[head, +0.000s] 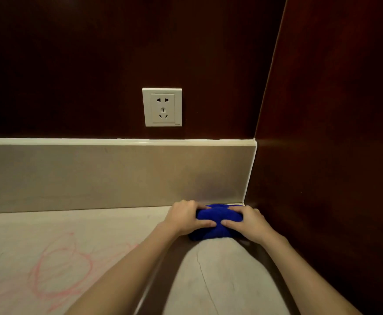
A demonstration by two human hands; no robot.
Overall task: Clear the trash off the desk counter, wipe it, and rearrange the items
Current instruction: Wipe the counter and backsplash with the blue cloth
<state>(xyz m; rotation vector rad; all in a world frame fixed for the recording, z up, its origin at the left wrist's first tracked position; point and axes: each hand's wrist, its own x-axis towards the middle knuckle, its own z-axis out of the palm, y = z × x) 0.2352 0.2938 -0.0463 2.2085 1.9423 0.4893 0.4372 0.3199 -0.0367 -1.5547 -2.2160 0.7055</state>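
Note:
A bunched blue cloth [217,220] lies on the pale stone counter [227,273], pushed into the back right corner against the backsplash. My left hand [185,218] grips its left end, fingers over the top and thumb on the near side. My right hand [247,220] grips its right end the same way. Both forearms stretch forward from the bottom of the view. Red crayon-like scribbles [61,267] mark the counter to the left of my arms.
A beige backsplash [108,176] runs along the back of the counter. Above it a white wall socket [162,107] sits in a dark wood panel. A dark wood side wall [327,155] closes off the right. A thin crack [205,283] runs down the counter.

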